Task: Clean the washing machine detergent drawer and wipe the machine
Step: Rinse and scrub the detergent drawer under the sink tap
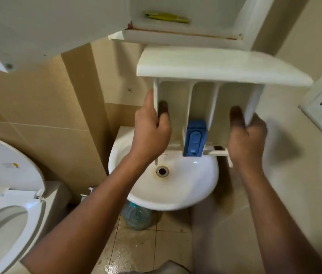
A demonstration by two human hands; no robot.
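**Detergent drawer point(178, 107) held over the sink point(176, 186), gripped on both sides.**

My left hand point(152, 131) clasps the drawer's left wall, thumb inside the compartment. My right hand point(247, 135) clasps the right wall the same way. Between them the drawer hangs just above the sink, front panel uppermost, with the blue siphon cap point(194, 138) seated in its middle channel. I judge this early. The drawer is out and at the sink, but I see no water running, and the machine, out of view, is yet to be wiped.
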